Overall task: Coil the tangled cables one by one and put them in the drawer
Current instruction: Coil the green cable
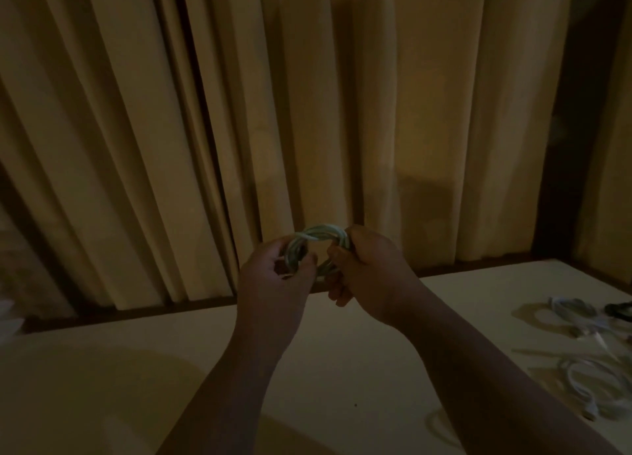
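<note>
Dim, yellowish curtains [307, 112] hang in folds behind a pale table [342, 369], and the whole scene is dark. Both forearms reach forward and up from the bottom edge, meeting above the table's far edge. On the left, the left hand [277, 270] curls its fingers and thumb round one side of a coiled cable [318, 236]. On the right, the right hand [369, 266] grips the coil's other side in a closed fist. That cable is pale, wound in several round loops, held in the air between the hands. Farther right, loose white cables [581, 369] lie tangled on the table, with a dark cable [619, 309] at the edge.
</note>
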### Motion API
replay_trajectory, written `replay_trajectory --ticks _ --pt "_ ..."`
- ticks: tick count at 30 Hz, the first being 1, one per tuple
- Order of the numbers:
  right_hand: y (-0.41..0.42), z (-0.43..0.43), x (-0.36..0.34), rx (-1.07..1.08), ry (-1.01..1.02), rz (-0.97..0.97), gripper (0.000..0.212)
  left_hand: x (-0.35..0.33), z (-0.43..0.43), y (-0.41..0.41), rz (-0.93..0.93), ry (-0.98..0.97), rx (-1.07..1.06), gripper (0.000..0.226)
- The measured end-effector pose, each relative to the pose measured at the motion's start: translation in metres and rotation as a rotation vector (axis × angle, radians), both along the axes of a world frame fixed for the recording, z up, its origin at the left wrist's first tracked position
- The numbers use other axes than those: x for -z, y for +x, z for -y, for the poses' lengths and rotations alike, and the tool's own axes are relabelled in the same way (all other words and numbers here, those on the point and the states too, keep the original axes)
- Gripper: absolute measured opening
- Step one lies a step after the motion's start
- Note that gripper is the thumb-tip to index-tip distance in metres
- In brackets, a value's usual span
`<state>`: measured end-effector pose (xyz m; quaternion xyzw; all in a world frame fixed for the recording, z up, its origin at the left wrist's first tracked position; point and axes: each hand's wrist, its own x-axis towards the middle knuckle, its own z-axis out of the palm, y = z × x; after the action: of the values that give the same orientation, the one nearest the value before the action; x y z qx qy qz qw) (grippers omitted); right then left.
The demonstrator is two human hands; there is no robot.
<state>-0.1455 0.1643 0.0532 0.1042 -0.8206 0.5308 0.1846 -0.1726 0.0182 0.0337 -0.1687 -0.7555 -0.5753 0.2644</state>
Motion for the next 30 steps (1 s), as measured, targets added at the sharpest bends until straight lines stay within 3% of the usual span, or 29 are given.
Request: replay_trajectory --ticks 2,6,9,13,18,26,30 --pt "0.0 0.004 0.0 -0.02 -0.062 0.023 0.01 -0.003 0.0 0.001 0.026 0.003 -0.159 0.015" --pt "0.0 0.001 -0.002 -0.07 -0.268 0.071 0.011 -0.011 0.005 0.004 0.03 0.059 -0.197 0.021" --pt "-0.001 -0.009 0.002 -0.165 -0.286 0.11 0.019 -0.013 0.0 0.012 -0.016 -0.076 -0.162 0.011" --pt "-0.005 -0.014 0.01 -0.353 -0.591 0.264 0.027 -0.011 -0.002 0.016 -0.167 -0.358 -0.149 0.016" --pt "-0.008 -0.009 0.017 -0.422 -0.645 0.368 0.032 -0.01 0.002 0.009 -0.216 -0.514 -0.123 0.024" --pt "-0.008 -0.007 0.017 -0.546 -0.772 0.382 0.041 -0.014 -0.002 0.015 -0.311 -0.422 -0.223 0.005" --pt "-0.004 -0.006 0.018 -0.618 -0.846 0.381 0.05 -0.016 -0.002 0.017 -0.293 -0.388 -0.179 0.012"
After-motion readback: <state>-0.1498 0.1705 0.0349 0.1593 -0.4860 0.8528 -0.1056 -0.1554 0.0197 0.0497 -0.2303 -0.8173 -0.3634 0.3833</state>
